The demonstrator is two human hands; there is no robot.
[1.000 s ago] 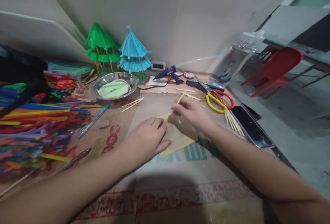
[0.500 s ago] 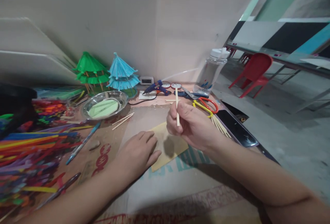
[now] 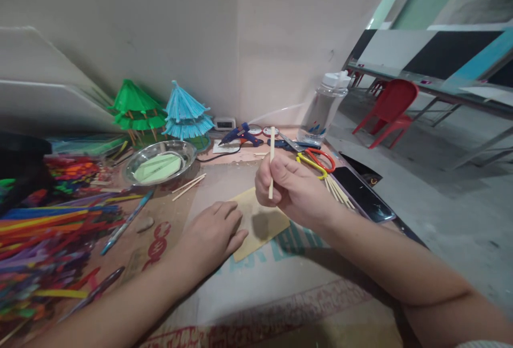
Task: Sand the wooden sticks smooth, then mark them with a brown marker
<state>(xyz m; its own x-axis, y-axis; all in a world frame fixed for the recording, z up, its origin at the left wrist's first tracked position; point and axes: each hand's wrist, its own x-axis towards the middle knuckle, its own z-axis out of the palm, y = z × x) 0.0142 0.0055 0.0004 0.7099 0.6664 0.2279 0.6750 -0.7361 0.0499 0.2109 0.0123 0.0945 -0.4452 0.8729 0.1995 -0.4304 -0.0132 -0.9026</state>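
Observation:
My right hand (image 3: 292, 190) is raised above the table and closed round a thin wooden stick (image 3: 272, 147), which stands nearly upright out of the fist. My left hand (image 3: 210, 233) lies flat, fingers together, on the left part of a tan square board (image 3: 262, 222) that rests on the cardboard-covered table. More wooden sticks (image 3: 188, 183) lie loose beyond the board, and a small bundle of sticks (image 3: 339, 192) lies to the right of my right hand.
A metal bowl (image 3: 138, 176) holding green pieces, green (image 3: 134, 107) and blue (image 3: 186, 113) paper pagodas, a blue glue gun (image 3: 238, 135), scissors (image 3: 316, 160), a phone (image 3: 363, 194) and a water bottle (image 3: 323, 110) ring the work area. Coloured pipe cleaners (image 3: 48, 230) and a pen (image 3: 126, 222) fill the left.
My right hand picked a stick off the table and lifted it upright above the board. My left hand stayed on the board. My head tilted up.

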